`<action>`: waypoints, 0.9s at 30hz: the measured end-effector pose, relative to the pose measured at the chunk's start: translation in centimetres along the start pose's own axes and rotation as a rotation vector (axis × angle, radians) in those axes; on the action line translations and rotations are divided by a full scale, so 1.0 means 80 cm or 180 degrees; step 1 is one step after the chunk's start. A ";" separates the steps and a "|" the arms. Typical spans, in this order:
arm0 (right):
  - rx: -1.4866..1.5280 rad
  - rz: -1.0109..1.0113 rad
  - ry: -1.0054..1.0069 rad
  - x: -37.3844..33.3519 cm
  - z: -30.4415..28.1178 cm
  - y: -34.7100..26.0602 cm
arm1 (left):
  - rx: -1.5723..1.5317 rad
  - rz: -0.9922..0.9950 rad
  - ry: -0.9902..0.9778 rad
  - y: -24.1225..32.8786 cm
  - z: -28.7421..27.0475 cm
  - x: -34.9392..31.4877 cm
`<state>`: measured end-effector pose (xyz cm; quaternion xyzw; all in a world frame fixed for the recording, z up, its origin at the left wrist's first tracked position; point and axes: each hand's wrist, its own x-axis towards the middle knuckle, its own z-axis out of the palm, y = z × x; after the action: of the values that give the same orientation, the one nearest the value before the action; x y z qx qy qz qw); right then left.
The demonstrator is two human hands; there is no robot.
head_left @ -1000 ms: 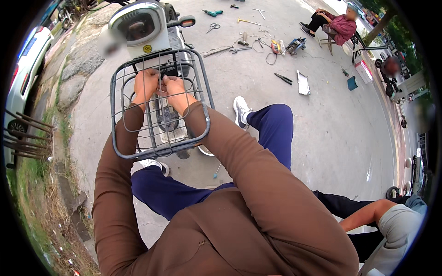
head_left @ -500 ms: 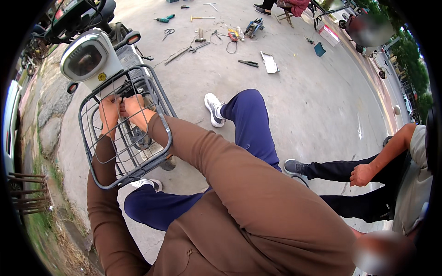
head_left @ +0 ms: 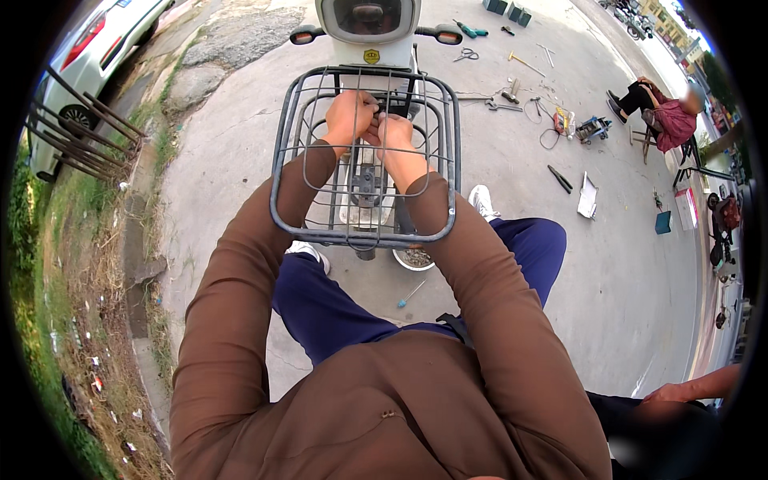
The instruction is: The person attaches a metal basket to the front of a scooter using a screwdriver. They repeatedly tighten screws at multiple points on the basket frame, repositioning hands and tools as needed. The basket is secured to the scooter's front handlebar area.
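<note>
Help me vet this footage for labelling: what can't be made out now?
- Head view: anything held by the bare left hand and bare right hand, hidden by both.
- Head view: top of the white, round-fronted scooter, cut off by the upper edge.
- Head view: what the grey bits in the round white bowl are, too small to tell.
</note>
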<state>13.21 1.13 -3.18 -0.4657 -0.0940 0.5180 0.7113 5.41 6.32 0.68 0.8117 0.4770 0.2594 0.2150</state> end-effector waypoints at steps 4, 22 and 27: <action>0.0071 0.0115 0.0097 -0.007 0.002 -0.003 | 0.0056 0.0134 -0.0188 0.002 -0.004 -0.004; -0.2462 -0.1421 0.1129 0.000 -0.025 0.004 | -0.0349 0.0664 -0.0409 -0.010 -0.003 -0.001; -0.1867 -0.0607 0.0653 -0.007 -0.018 0.003 | -0.0253 0.0632 -0.0261 -0.007 -0.002 -0.011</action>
<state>13.65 -0.17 -3.97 -0.6897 -0.2103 0.3503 0.5978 4.57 5.85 0.26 0.8558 0.3744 0.2647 0.2397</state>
